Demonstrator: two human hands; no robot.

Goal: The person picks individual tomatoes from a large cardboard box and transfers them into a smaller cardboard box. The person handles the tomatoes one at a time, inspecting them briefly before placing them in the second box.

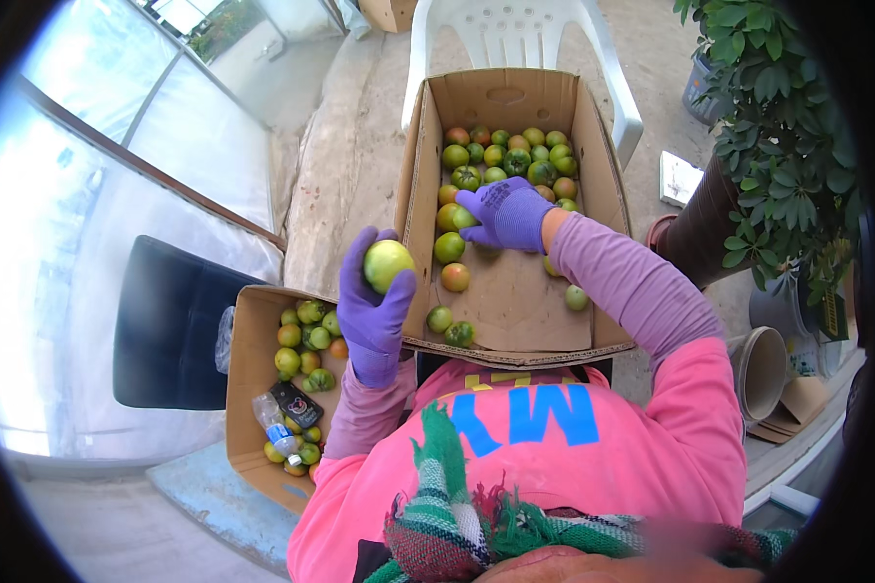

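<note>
A large cardboard box (510,353) with many green and reddish tomatoes (517,162) stands before me. My left hand (375,306), in a purple glove, holds a pale green tomato (388,267) just outside the box's left wall. Inside the box, my right hand (507,213), gloved the same way, has its thumb and fingers around a green tomato (464,217) among the others. A second cardboard box (244,350), at the lower left, contains more tomatoes (287,361), a clear plastic bottle (277,426) and a black packet (297,404) with writing.
A white plastic chair (521,36) stands at the large box's far end. A dark padded panel (179,324) is at left, by plastic sheeting. To the right are a leafy plant (780,146), a white block (679,179) and a bucket (760,375).
</note>
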